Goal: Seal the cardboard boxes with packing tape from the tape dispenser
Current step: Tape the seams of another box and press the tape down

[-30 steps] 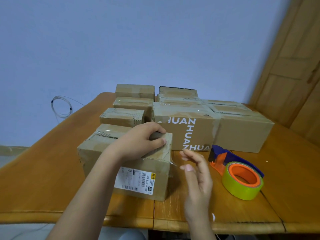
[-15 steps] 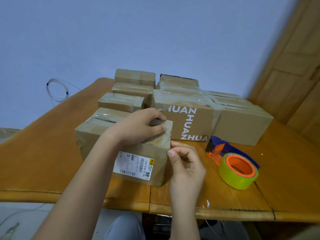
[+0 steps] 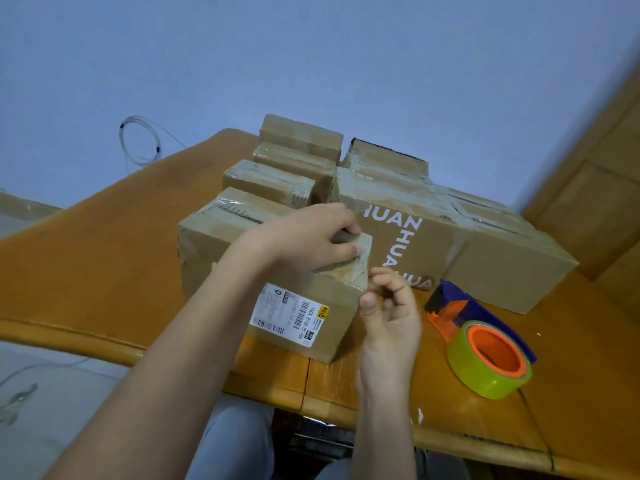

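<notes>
The left hand lies on top of the nearest cardboard box, fingers curled over its far right top corner and gripping there. The right hand is at the box's right end, about 3 o'clock of it, thumb and curled fingers pinching at the clear tape on that corner edge. Half a second ago it pinched lower on the same end; the left hand has kept its hold. A white shipping label faces the person on the box's near side. The tape dispenser, one only, lies on the tabletop at 4 o'clock of the right hand, apart from it, unmoved. Behind, toward 12 o'clock, about seven more boxes stand packed together; the exact count is unclear. The held box sits near the tabletop's front edge; bare wood spreads toward 9 o'clock.
</notes>
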Demonstrator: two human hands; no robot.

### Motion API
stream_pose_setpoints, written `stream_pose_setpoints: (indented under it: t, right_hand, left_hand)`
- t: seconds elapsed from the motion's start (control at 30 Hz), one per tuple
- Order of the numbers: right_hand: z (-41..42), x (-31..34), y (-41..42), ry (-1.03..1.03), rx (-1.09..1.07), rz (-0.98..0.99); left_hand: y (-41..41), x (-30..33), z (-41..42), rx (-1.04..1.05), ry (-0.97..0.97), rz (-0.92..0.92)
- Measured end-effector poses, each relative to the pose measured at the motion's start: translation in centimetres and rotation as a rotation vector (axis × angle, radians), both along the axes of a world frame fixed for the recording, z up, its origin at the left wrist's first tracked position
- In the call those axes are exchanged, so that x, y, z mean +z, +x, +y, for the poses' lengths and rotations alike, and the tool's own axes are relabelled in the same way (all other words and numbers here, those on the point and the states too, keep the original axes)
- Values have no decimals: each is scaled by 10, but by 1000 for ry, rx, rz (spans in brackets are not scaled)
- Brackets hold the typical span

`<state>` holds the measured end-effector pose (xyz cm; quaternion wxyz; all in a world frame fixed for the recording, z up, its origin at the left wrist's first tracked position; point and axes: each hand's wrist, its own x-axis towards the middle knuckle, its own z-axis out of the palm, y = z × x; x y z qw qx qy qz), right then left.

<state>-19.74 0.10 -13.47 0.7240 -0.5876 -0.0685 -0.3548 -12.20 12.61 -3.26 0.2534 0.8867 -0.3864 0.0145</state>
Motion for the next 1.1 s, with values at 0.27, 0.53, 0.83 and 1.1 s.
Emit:
stream_pose_setpoints:
  t: [0.27, 0.53, 0.83, 1.1]
  right_hand:
    - [-49, 40, 26, -608, 215, 161]
    - [-50, 24, 11, -550, 422, 191]
    - [-47, 22, 19, -558, 302, 150]
    - [-50, 24, 13, -525, 338, 176]
  left_hand:
    - [4, -3, 0, -29, -9, 2]
    - [5, -3, 1, -22, -57, 59]
    - [6, -3, 1, -33, -37, 58]
    - [7, -4, 1, -30, -64, 71]
